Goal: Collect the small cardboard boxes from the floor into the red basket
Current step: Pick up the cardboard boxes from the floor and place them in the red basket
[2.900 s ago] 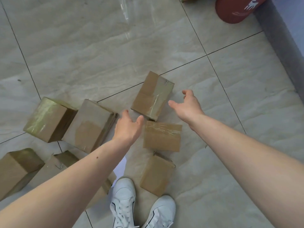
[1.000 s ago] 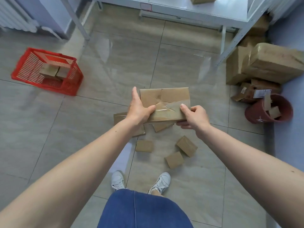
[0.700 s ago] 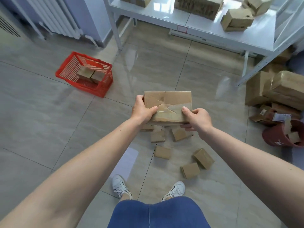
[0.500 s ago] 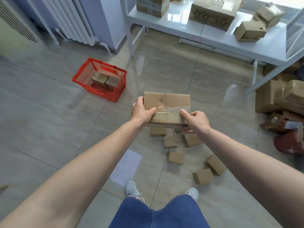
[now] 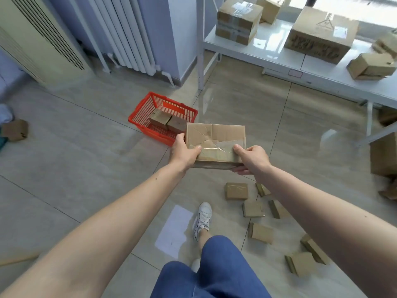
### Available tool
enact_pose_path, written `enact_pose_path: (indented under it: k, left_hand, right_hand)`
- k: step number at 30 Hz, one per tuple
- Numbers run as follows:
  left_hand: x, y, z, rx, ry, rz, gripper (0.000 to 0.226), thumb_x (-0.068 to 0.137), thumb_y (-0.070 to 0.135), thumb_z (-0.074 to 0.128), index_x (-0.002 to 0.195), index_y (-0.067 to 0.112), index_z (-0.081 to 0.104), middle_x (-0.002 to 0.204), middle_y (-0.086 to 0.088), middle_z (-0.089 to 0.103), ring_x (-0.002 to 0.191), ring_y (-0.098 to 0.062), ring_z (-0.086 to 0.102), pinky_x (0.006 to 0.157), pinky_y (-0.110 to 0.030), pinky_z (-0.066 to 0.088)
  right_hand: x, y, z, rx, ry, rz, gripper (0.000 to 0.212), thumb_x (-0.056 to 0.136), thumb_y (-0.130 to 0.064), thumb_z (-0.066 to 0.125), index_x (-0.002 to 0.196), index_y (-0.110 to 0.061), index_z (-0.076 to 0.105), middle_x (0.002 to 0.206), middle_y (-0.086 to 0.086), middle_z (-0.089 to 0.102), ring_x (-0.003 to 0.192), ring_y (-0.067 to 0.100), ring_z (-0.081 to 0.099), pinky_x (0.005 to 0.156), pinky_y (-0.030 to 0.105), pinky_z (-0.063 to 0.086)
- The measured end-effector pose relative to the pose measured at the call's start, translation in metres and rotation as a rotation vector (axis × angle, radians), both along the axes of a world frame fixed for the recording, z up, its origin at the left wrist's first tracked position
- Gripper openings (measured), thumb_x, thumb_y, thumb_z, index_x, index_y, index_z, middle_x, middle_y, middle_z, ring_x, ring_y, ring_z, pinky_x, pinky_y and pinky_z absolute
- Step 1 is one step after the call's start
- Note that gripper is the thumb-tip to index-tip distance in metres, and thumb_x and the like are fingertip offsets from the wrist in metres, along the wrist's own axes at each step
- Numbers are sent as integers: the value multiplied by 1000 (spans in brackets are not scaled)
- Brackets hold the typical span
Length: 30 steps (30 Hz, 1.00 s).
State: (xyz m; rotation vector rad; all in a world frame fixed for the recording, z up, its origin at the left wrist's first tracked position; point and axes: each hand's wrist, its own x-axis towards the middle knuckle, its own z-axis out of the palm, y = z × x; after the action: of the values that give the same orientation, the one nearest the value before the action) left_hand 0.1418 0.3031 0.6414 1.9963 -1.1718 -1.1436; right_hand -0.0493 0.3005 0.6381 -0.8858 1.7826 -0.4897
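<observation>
Two hands carry one cardboard box (image 5: 215, 145) in front of my chest; my left hand (image 5: 182, 152) is closed on its near-left corner with the thumb lying on the top face, and my right hand (image 5: 251, 158) is closed on the near-right corner, thumb on top and fingers under the base. I judge it light, since it sits level on a corner grip alone; its walls are stiff enough to take pressure, yet the top is creased and crossed with glossy tape that could slip under a thumb, so the plain card at the edges and underside is the better hold. The box hangs above the floor, near the right rim of the red basket (image 5: 137, 118), which stands to the far left with two small boxes (image 5: 166, 122) already inside; more small boxes (image 5: 236, 191) lie scattered on the floor (image 5: 86, 160) near my right side; a white shoe (image 5: 202, 218) is stepping forward; bigger cartons (image 5: 320, 37) rest on the worktop (image 5: 335, 80) at far right.

Compared with half a second ago, the grip is unchanged; the basket now sits much closer to the held box, almost touching its left edge in view, where it stood well apart before; the scattered boxes have dropped further back and right, so I am walking toward the basket.
</observation>
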Motion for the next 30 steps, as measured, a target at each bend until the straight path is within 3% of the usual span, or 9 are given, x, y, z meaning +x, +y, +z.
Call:
enact_pose_path:
  k: [10,16,19,30]
  left_hand:
    - [92,-126,14,-13,-44,52,52,87,22,68,133,14,47,127,-5,60,115,-23,57,87,-28,44]
    - [161,-185,13,3,-101,85,51,85,26,71,130,14,50,125,-4,62,114,-25,59,90,-31,47]
    - [203,-213,10,13,-103,83,49,86,25,70,129,13,51,123,-4,63,112,-24,59,85,-27,43]
    - [366,-323,-10,60,-141,-128,46,87,22,65,129,13,50,126,-7,63,116,-28,58,96,-35,48]
  right_hand:
    - [92,-151,14,8,-20,124,30,92,-32,56,81,-5,60,76,16,70,73,36,76,75,50,62]
    - [159,-220,19,10,-2,191,38,92,-33,56,96,2,67,78,16,72,71,33,76,71,49,63]
    - [200,-249,15,9,7,204,36,92,-35,56,94,-1,68,78,17,73,69,32,76,70,48,63]
    - [362,-316,-18,42,1,-2,31,91,-33,57,93,-2,63,91,20,72,70,37,75,66,48,63]
